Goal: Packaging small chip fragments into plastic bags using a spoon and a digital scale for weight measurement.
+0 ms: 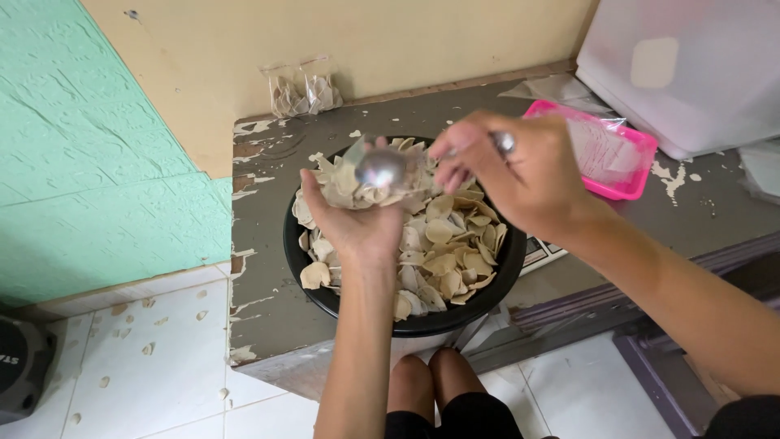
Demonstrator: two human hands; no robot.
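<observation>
A black bowl [302, 262] heaped with pale round chips [447, 248] stands on a worn grey table [268, 305]. My left hand [353, 223] is held palm up over the bowl, cupping a small clear bag and a pile of chips. My right hand [520, 175] grips the handle of a metal spoon [382, 168], whose bowl rests over the chips in my left palm.
Two small filled clear bags [305, 91] lean against the beige wall at the table's back. A pink tray [630, 158] holding clear plastic bags lies to the right, beside a white plastic box [699, 73]. Loose chips are scattered on the white floor tiles [154, 358].
</observation>
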